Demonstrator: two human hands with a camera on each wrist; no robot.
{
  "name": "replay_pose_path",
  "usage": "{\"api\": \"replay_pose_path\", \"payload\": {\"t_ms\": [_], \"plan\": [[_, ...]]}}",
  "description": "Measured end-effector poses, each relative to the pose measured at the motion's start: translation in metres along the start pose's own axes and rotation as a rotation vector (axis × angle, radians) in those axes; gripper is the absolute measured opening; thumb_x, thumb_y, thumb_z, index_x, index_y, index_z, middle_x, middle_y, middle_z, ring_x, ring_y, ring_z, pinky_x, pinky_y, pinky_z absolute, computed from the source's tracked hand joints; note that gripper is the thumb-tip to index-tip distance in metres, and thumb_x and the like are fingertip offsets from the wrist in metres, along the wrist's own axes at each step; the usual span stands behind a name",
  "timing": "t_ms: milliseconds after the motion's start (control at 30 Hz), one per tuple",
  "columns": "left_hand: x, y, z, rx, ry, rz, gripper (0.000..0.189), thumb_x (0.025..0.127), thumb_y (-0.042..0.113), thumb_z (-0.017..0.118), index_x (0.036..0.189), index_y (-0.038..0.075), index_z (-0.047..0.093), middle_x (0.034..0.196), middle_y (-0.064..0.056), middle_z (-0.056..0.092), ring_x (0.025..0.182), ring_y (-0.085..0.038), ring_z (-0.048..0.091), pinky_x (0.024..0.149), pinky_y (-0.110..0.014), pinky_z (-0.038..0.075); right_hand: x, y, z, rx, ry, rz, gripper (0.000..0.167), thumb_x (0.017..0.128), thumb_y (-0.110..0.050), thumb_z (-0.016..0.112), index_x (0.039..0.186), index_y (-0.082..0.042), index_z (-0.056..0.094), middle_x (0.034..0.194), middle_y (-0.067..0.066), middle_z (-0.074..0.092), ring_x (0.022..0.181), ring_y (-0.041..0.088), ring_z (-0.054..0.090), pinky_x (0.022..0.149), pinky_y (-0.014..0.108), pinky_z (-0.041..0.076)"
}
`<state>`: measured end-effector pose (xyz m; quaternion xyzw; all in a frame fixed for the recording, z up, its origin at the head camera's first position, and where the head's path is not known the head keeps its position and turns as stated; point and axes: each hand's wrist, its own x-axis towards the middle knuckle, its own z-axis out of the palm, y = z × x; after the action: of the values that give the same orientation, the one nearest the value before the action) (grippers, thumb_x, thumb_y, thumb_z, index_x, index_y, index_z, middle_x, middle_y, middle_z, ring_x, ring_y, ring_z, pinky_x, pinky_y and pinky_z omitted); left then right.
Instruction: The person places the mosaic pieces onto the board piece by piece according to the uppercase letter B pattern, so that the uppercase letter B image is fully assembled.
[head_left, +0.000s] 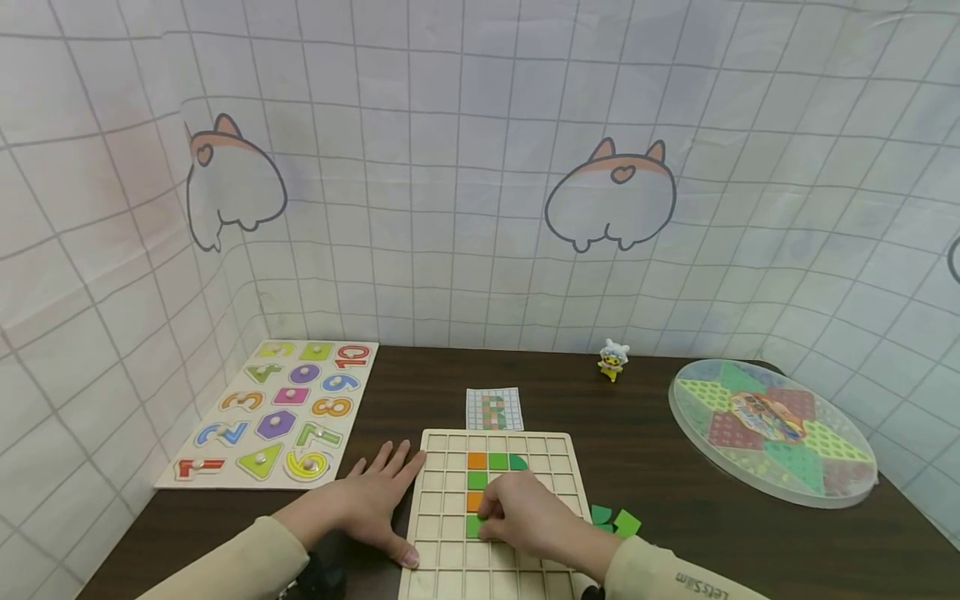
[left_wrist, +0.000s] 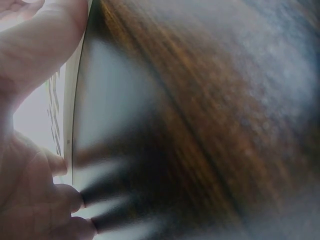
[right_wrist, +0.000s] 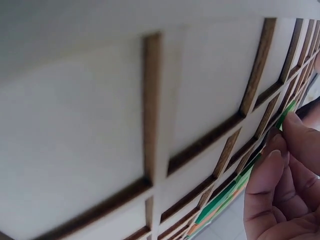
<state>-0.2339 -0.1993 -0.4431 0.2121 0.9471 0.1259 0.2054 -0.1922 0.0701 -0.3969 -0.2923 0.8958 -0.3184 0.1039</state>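
Observation:
A pale wooden grid board (head_left: 447, 554) lies in front of me in the head view. My right hand (head_left: 528, 517) reaches over it and pinches a green square tile (head_left: 473, 527) at a cell left of centre; in the right wrist view, thumb and fingers meet beside the green tile (right_wrist: 286, 114). Above it on the board sit an orange tile (head_left: 474, 501), a green tile (head_left: 477, 481), and a top row of orange (head_left: 476, 461), green (head_left: 498, 461) and a dark green rounded tile (head_left: 517, 462). Fingers spread, my left hand (head_left: 372, 504) rests along the board's left edge.
Behind the board lies a small pattern card (head_left: 493, 408). Loose green tiles (head_left: 627, 523) lie to its right, partly behind the right forearm. A number puzzle (head_left: 281, 417) is at left, a small figurine (head_left: 612, 360) at the back, and a round game box (head_left: 772, 433) at right.

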Motion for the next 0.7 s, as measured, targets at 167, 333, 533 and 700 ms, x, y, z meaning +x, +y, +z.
{"api": "replay_pose_path", "payload": {"t_ms": [167,333,533,700], "plan": [[0.0,0.0,0.0,-0.002,0.001,0.0,0.146,0.055,0.092,0.071,0.166,0.021,0.01,0.173,-0.019,0.005,0.159,-0.045,0.001,0.119,-0.073,0.01,0.0,-0.002,0.0,-0.063,0.008,-0.019,0.007,0.08,-0.004,0.084,0.08,-0.007,0.078,0.074,-0.005,0.073,0.065,-0.005,0.054,0.061,0.018,0.049],[0.0,0.0,0.0,-0.002,0.007,0.003,0.146,0.055,0.092,0.071,0.166,0.021,0.01,0.173,-0.018,0.005,0.159,-0.045,0.002,0.119,-0.073,0.01,0.0,-0.003,-0.002,-0.094,-0.004,-0.027,0.006,0.08,-0.003,0.084,0.084,-0.006,0.081,0.08,-0.003,0.077,0.07,-0.005,0.059,0.063,0.017,0.051],[-0.001,0.0,0.0,-0.004,0.013,0.016,0.145,0.056,0.092,0.071,0.166,0.02,0.01,0.172,-0.019,0.006,0.159,-0.045,0.002,0.119,-0.074,0.011,0.0,-0.003,-0.007,-0.12,-0.063,-0.042,0.009,0.086,-0.003,0.079,0.093,-0.007,0.084,0.092,0.0,0.08,0.085,0.001,0.07,0.071,0.018,0.054],[-0.001,-0.001,0.001,-0.003,0.017,0.021,0.145,0.056,0.092,0.07,0.166,0.02,0.011,0.172,-0.019,0.006,0.158,-0.046,0.002,0.119,-0.074,0.011,-0.003,-0.001,-0.011,-0.096,-0.081,-0.063,0.011,0.09,-0.004,0.076,0.097,-0.008,0.083,0.096,0.001,0.081,0.093,0.005,0.072,0.075,0.019,0.055]]}}
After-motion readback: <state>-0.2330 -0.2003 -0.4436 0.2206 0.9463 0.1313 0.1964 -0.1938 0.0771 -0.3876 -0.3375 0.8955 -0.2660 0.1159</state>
